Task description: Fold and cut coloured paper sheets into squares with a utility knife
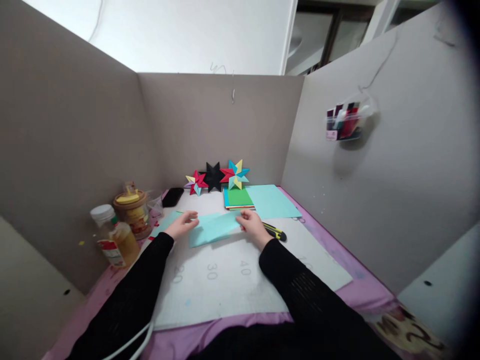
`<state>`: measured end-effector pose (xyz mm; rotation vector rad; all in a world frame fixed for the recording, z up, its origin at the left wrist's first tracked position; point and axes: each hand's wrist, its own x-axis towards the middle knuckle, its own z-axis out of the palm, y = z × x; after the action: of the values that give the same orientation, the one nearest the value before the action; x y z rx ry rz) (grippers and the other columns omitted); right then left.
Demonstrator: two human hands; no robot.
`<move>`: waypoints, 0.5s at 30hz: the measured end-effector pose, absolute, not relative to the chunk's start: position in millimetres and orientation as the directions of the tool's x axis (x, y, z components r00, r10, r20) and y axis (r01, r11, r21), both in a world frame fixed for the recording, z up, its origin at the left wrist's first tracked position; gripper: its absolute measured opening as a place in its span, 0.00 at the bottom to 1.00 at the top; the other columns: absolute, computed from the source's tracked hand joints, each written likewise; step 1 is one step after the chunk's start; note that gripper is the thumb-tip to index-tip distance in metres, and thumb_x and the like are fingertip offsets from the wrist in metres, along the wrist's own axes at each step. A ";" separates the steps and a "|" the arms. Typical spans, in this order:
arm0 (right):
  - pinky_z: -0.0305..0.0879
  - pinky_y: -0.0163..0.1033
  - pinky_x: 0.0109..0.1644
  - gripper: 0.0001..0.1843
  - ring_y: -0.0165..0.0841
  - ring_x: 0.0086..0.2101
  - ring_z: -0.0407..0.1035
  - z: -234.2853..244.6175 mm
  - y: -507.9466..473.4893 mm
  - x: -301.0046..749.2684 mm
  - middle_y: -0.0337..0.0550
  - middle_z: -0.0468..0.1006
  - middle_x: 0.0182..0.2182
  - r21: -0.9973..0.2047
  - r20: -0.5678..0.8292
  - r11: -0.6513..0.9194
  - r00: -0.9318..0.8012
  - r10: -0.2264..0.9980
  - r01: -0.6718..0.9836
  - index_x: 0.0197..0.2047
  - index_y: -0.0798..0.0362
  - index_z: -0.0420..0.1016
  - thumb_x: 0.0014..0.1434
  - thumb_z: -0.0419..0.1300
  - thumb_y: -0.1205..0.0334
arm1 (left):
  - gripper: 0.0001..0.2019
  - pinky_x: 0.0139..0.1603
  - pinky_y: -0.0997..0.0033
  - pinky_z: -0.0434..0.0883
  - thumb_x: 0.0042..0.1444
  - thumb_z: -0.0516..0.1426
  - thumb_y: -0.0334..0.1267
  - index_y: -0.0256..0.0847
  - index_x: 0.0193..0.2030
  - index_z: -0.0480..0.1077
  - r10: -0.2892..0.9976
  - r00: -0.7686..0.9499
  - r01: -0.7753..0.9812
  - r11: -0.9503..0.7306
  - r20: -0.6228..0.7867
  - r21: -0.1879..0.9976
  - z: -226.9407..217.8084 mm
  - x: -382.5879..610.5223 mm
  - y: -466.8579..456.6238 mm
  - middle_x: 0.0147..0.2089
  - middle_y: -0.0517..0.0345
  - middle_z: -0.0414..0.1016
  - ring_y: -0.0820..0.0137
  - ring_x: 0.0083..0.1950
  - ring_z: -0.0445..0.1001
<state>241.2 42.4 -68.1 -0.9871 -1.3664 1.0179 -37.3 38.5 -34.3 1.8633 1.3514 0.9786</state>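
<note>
A light blue strip of paper [215, 229] lies at a slant over the white mat, its right end raised. My right hand [254, 227] pinches that right end between thumb and fingers. At the strip's left end is my left hand [182, 226], its thumb and fingers curved and apart, with nothing seen between them. Another light blue paper piece [165, 222] lies partly hidden behind my left hand. Just right of my right hand, a black and yellow utility knife [276, 232] rests on the mat, partly covered by the wrist.
The white mat [221, 297] bears printed numbers. Behind the strip are a coloured paper stack [240, 196], a large light blue sheet [273, 201] and folded paper stars [213, 176]. A phone [173, 197], jar [133, 215] and bottle [119, 242] stand left. Grey panels [221, 120] surround the table.
</note>
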 end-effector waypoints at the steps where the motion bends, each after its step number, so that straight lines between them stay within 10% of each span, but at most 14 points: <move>1: 0.52 0.29 0.17 0.10 0.23 0.14 0.57 -67.5 39.4 235.3 0.29 0.63 0.16 -0.956 0.289 0.293 -0.116 0.950 0.017 0.29 0.54 0.66 0.45 0.60 0.58 | 0.26 0.39 0.68 0.69 0.40 0.60 0.49 0.39 0.46 0.69 0.936 0.304 0.486 -0.313 0.178 0.816 -31.6 -28.7 33.5 0.44 0.51 0.75 0.63 0.42 0.73; 4: 0.55 0.30 0.19 0.11 0.24 0.17 0.62 -65.7 32.4 224.4 0.33 0.68 0.19 -0.960 0.276 0.280 -0.158 0.948 0.006 0.34 0.54 0.68 0.48 0.58 0.57 | 0.17 0.39 0.68 0.68 0.44 0.58 0.45 0.38 0.39 0.73 0.895 0.424 0.615 -0.396 0.137 0.682 -23.7 -12.3 26.0 0.35 0.54 0.77 0.62 0.38 0.73; 9: 0.60 0.32 0.22 0.14 0.26 0.20 0.65 -75.9 36.7 230.0 0.40 0.74 0.29 -0.980 0.191 0.192 -0.012 0.981 0.044 0.37 0.54 0.68 0.48 0.57 0.56 | 0.20 0.43 0.64 0.67 0.50 0.50 0.32 0.35 0.51 0.69 0.970 -0.093 0.909 -0.009 0.224 0.417 -14.1 -58.5 40.6 0.40 0.47 0.77 0.58 0.43 0.74; 15: 0.63 0.35 0.31 0.13 0.30 0.28 0.66 -90.4 39.4 223.8 0.39 0.72 0.28 -0.953 0.246 0.251 -0.050 0.968 0.170 0.36 0.53 0.70 0.45 0.59 0.58 | 0.22 0.43 0.53 0.65 0.48 0.52 0.31 0.33 0.52 0.66 0.947 -0.258 0.962 0.234 0.191 0.137 -11.5 -89.7 38.6 0.47 0.34 0.72 0.47 0.48 0.70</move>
<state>223.8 39.4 -90.4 -1.1286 -1.4659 0.9508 -89.7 38.6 -11.5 1.9533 2.5197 0.3648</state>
